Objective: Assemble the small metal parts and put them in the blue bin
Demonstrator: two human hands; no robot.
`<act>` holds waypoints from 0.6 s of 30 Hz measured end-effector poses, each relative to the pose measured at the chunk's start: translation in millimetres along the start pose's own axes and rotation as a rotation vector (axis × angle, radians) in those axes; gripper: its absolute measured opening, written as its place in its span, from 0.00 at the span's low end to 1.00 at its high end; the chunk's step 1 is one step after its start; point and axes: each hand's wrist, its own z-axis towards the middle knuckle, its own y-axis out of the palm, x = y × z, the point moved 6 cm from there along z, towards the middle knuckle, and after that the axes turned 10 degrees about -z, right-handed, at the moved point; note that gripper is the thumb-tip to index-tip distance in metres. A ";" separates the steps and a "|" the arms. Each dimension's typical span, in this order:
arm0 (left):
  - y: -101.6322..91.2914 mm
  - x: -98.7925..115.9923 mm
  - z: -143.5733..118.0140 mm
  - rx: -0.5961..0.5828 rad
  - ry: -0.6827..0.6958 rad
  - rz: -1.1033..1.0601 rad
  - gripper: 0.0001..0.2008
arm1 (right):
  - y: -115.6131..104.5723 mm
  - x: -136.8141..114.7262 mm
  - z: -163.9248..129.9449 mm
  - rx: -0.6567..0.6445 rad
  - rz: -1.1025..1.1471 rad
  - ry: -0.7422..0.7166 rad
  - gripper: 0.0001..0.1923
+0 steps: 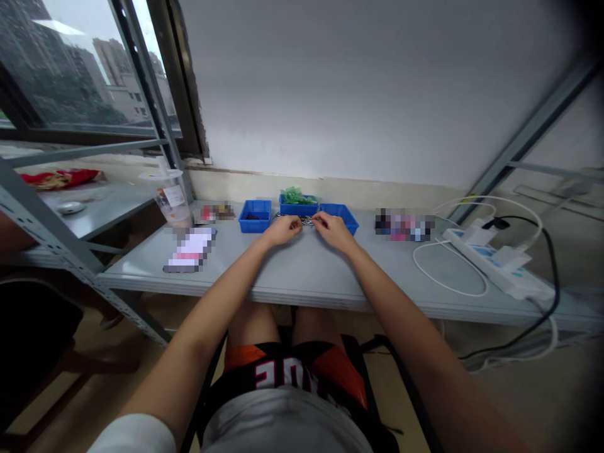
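Head view, both hands (309,228) outstretched (fingers curled), perhaps pinching metal bits (306,219)

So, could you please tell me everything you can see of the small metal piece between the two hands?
The small metal piece is a thin, silvery, chain-like cluster lying low on the grey table, just in front of the middle blue tray. The left hand pinches its left end and the right hand its right end, fingertips closed on it. It stretches roughly level between them. Its exact shape and links are too small to tell.
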 end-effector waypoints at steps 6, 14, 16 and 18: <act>-4.0 0.0 -0.1 0.045 -0.017 0.035 0.08 | 1.4 1.4 0.5 -0.013 -0.008 0.009 0.11; -5.4 -6.6 2.1 0.074 -0.006 0.049 0.07 | 4.0 0.9 0.3 -0.064 -0.034 0.015 0.10; -5.4 -6.5 2.1 0.074 -0.009 0.051 0.07 | 4.3 1.2 0.1 -0.071 -0.036 0.018 0.10; -5.2 -5.9 1.9 0.068 -0.013 0.049 0.08 | 4.3 1.3 -0.1 -0.071 -0.037 0.018 0.10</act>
